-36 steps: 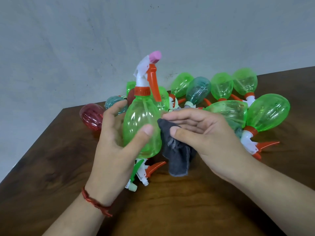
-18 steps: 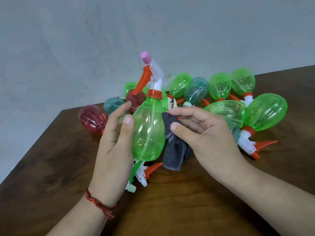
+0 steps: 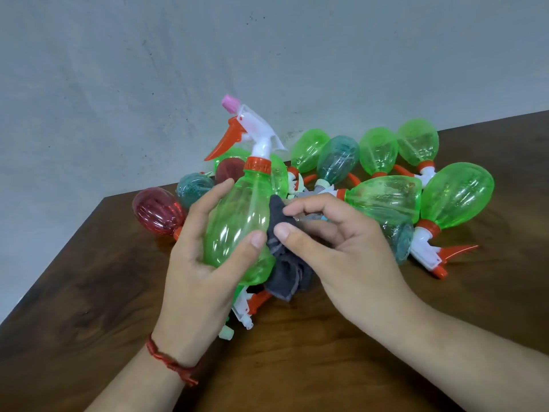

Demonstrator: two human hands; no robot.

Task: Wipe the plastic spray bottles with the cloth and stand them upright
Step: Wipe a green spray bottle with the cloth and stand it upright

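1. Nearest, a red thread band (image 3: pixel 170 361) circles the left wrist above the wooden table (image 3: pixel 297 370).
2. The left hand (image 3: pixel 202 263) curls its fingers and thumb round the see-through green spray bottle (image 3: pixel 237 221), which is tilted with its nozzle up.
3. Just right of that grip, the right hand (image 3: pixel 350 248) pinches the dark cloth (image 3: pixel 288 272) against the bottle's side.
4. Beyond both grips, the heap of bottles (image 3: pixel 383 197) lies sideways: green, teal and red.

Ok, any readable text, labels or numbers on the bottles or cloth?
None readable.
No label on the green spray bottle in the left hand; its orange collar has faint marks, too blurred to read.
The grey cloth in the right hand is plain.
No labels on the lying bottles.
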